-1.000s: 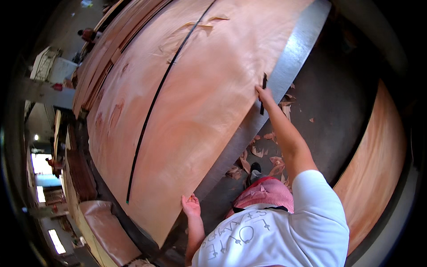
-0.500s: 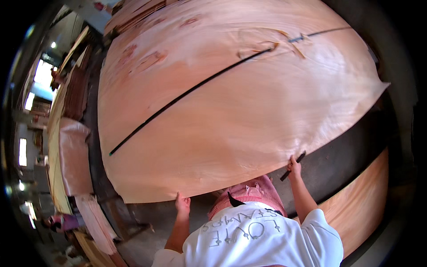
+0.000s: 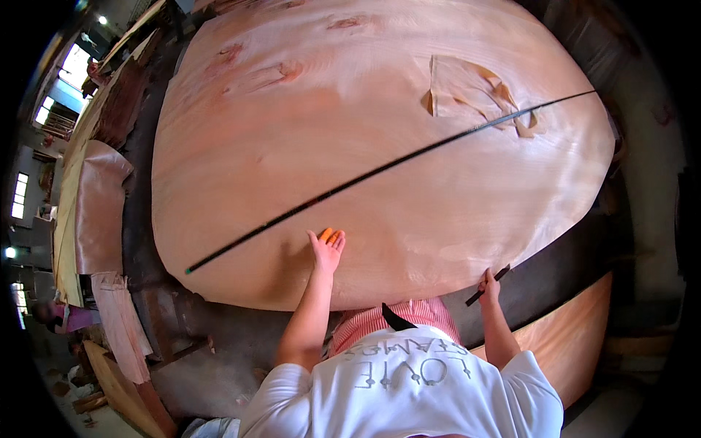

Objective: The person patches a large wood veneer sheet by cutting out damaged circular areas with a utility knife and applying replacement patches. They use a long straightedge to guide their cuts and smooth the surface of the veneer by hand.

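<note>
In front of me lies a large thin wood veneer sheet [image 3: 241,175], pale pinkish-brown with reddish knots. My left hand [image 3: 328,250] is raised over its near part, palm up and fingers spread, with orange covers on some fingertips. Nothing is in that hand. At the near right edge of the sheet, my right hand [image 3: 491,286] is closed around a dark, narrow, flat tool [image 3: 476,296]; its exact kind does not show. A long black rod [image 3: 365,175] lies diagonally across the sheet. Crumpled veneer scraps [image 3: 475,87] lie beside and partly by the rod's far end.
Stacked veneer [image 3: 73,219] with a drooping sheet [image 3: 102,208] stands along the left. Another wood sheet [image 3: 562,339] lies at the lower right, past a dark gap. A person in purple [image 3: 77,316] is at the far left.
My left hand has let go of the near edge and moved up over the sheet, opening. The rod now lies straight, and the scraps beside it have shifted. My right hand still holds the dark tool.
</note>
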The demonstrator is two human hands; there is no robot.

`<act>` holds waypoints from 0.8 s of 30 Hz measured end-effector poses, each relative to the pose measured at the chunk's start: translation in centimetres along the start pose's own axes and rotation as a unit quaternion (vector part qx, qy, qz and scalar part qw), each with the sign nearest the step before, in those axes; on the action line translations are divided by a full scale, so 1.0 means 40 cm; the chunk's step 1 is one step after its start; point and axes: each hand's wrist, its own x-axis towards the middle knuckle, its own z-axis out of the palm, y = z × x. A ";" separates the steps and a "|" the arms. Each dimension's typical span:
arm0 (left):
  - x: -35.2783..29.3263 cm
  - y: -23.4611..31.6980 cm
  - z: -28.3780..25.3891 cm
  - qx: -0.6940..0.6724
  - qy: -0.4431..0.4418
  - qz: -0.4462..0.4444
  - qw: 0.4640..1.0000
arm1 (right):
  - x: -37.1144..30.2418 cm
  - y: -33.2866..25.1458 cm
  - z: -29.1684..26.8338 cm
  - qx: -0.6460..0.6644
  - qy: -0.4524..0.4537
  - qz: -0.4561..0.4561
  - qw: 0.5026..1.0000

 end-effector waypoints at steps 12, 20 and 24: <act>0.214 0.043 0.139 -0.115 0.221 0.104 0.963 | 0.144 0.010 -0.012 -0.249 -0.087 -0.111 0.958; 0.199 0.288 0.366 -0.115 0.111 0.169 0.973 | 0.235 -0.391 0.550 -0.602 -0.283 -0.449 0.597; 0.152 0.343 0.457 -0.149 0.080 0.189 0.967 | 0.285 -0.467 0.878 -0.658 -0.269 -0.435 0.553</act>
